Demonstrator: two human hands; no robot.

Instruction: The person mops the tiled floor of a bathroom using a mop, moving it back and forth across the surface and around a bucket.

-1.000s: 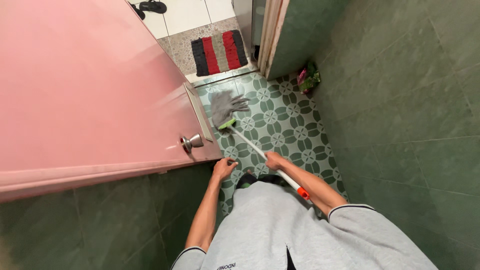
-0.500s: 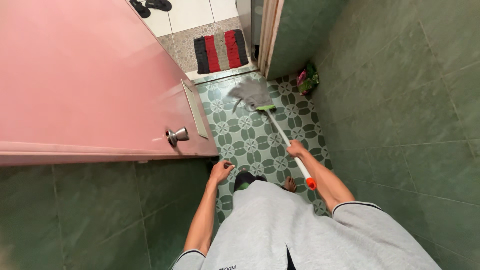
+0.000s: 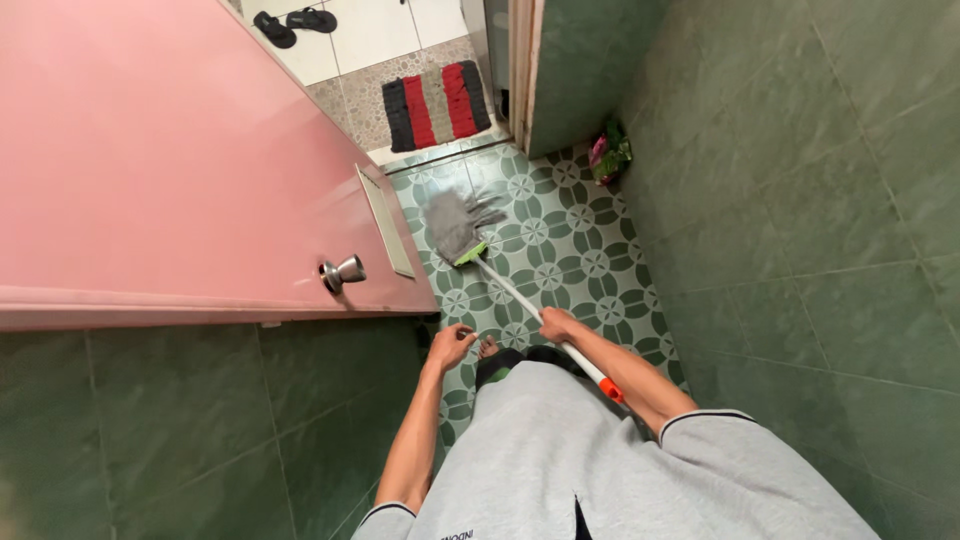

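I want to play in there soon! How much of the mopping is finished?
Hard to say how much is done: the patterned floor shows no clear wet or dry patches. In hand: the right hand grips the mop handle, its grey mop head lying near the pink door. The left hand is free. The corner by the small wrapper looks unreached.

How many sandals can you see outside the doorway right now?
2. Both lie on the white tiles beyond the striped mat: one black sandal at the left, the other sandal just right of it. The pink door may hide more.
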